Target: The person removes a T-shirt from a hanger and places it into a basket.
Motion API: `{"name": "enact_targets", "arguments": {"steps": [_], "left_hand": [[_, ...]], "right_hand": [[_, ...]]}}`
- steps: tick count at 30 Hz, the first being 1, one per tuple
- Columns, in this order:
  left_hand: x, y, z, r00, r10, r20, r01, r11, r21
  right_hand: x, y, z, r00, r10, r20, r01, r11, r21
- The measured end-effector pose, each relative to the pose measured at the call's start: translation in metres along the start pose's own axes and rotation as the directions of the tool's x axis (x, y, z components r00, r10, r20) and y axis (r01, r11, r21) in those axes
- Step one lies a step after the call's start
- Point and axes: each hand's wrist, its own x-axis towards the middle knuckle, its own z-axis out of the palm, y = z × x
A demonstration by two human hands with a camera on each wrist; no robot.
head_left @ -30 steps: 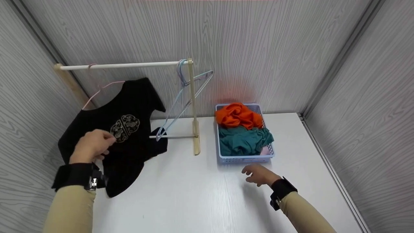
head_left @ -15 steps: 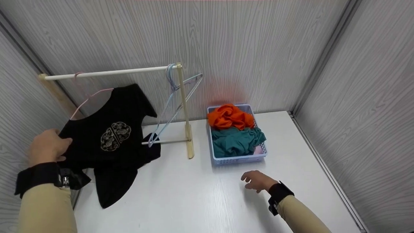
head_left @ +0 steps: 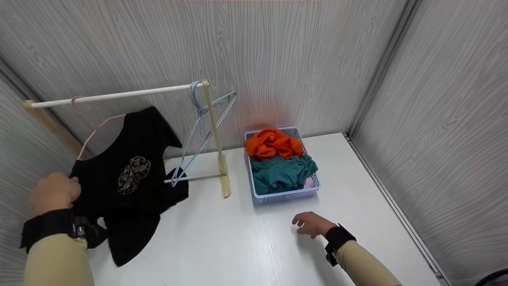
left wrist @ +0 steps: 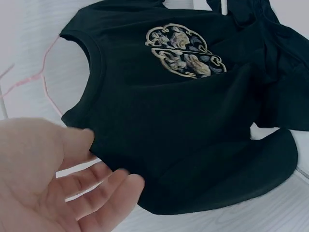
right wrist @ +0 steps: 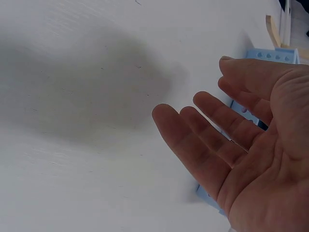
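A black short-sleeved T-shirt point(head_left: 107, 174) with a gold embroidered emblem hangs tilted on a pink hanger point(head_left: 104, 121), its lower part spread toward the table. My left hand point(head_left: 55, 193) is at the shirt's near shoulder. Seen from the left wrist, the thumb point(left wrist: 79, 140) overlaps the shoulder edge while the fingers point(left wrist: 108, 200) lie loosely bent along it, a gap showing between them. My right hand point(head_left: 311, 224) hovers over the table in front of the blue basket point(head_left: 287, 195), palm bare and fingers relaxed. In the basket lie orange cloth point(head_left: 274, 143) and dark green cloth point(head_left: 282, 174).
A rack with a white rail point(head_left: 127, 95) and wooden posts stands at the left. Pale blue hangers point(head_left: 194, 133) hang at its right end. Grey wood-grain walls point(head_left: 278, 59) enclose the white table point(head_left: 222, 242). A bit of pink cloth point(head_left: 309, 182) shows in the basket.
My left hand has moved from in front of the shirt's chest out to its near shoulder. The head view has swung right. My right hand keeps its relaxed pose before the basket.
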Motion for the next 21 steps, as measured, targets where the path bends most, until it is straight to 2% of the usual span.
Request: {"name": "enact_targets", "arguments": {"steps": [2, 7, 15, 21], "left_hand": [[0.001, 0.005, 0.001, 0.999, 0.01, -0.03, -0.011, 1.0, -0.029], [0.002, 0.016, 0.007, 0.996, 0.067, -0.054, -0.072, 0.992, -0.107], [0.002, 0.022, 0.015, 0.988, 0.075, -0.134, -0.087, 0.993, -0.086], [0.0, 0.028, 0.008, 0.976, 0.093, -0.198, -0.108, 0.992, -0.067]], "right_hand": [[0.001, -0.002, 0.0, 1.0, -0.005, 0.004, 0.005, 1.0, 0.003], [0.003, -0.004, 0.003, 1.0, -0.023, 0.015, 0.022, 1.0, 0.009], [0.005, -0.005, 0.009, 0.999, -0.024, 0.031, 0.024, 0.999, 0.025], [0.005, -0.005, 0.01, 0.999, -0.03, 0.038, 0.029, 0.999, 0.027]]}}
